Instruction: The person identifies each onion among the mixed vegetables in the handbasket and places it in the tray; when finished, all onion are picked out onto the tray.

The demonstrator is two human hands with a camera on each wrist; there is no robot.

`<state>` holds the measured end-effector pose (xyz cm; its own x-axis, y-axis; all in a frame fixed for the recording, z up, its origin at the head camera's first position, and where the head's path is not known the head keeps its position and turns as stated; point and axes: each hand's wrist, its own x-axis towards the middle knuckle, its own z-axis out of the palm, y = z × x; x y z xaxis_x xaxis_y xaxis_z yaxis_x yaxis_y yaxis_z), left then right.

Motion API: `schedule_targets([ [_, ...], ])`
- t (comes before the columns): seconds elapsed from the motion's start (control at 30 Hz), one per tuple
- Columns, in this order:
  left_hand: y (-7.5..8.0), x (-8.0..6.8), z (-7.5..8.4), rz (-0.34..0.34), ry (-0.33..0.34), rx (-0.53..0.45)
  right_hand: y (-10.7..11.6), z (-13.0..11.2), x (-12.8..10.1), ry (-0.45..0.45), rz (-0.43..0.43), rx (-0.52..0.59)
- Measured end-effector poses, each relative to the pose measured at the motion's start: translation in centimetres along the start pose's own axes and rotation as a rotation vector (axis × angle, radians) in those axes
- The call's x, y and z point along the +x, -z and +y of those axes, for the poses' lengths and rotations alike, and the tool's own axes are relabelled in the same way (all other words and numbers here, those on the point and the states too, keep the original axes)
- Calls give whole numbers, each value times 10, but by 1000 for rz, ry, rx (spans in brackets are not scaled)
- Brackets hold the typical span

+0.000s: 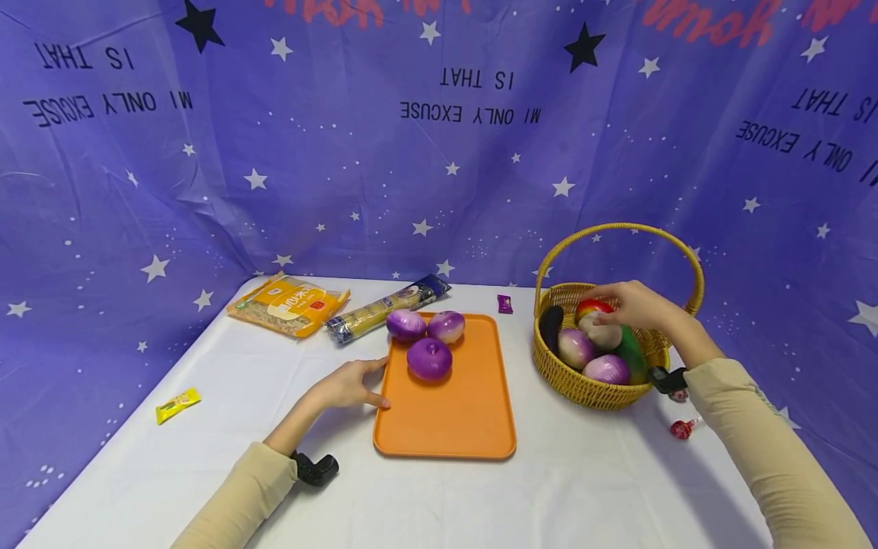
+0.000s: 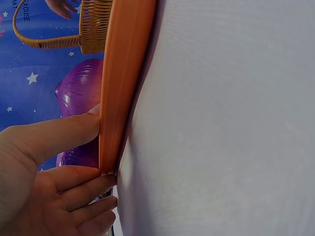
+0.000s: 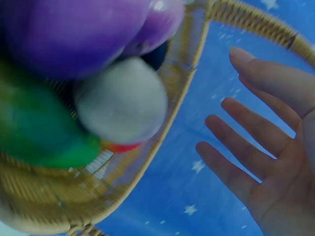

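Leftward, left hand (image 1: 346, 387) against tray (image 1: 473, 427) edge.

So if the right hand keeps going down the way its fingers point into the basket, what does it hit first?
Most likely the pale round vegetable lying just under the right hand, on top of the pile in the basket; depth is hard to judge.

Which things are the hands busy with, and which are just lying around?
Being used:
- left hand touching the orange tray
- three purple onions on the tray
- right hand over the basket
- the vegetables in the basket

Just lying about:
- yellow packet
- noodle bag
- small purple sweet
- yellow sweet
- red lollipop
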<state>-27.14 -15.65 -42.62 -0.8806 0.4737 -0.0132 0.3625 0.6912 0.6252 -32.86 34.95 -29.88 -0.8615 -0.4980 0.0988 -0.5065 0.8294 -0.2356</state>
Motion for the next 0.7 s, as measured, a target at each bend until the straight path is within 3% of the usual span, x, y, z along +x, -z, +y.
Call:
schedule_targets([
  [0.47,0,0,1,-1,0,1,-11,35,9,-131,-214,46],
  [0.7,0,0,-2,2,0,6,-21,40,11,-134,-205,68],
])
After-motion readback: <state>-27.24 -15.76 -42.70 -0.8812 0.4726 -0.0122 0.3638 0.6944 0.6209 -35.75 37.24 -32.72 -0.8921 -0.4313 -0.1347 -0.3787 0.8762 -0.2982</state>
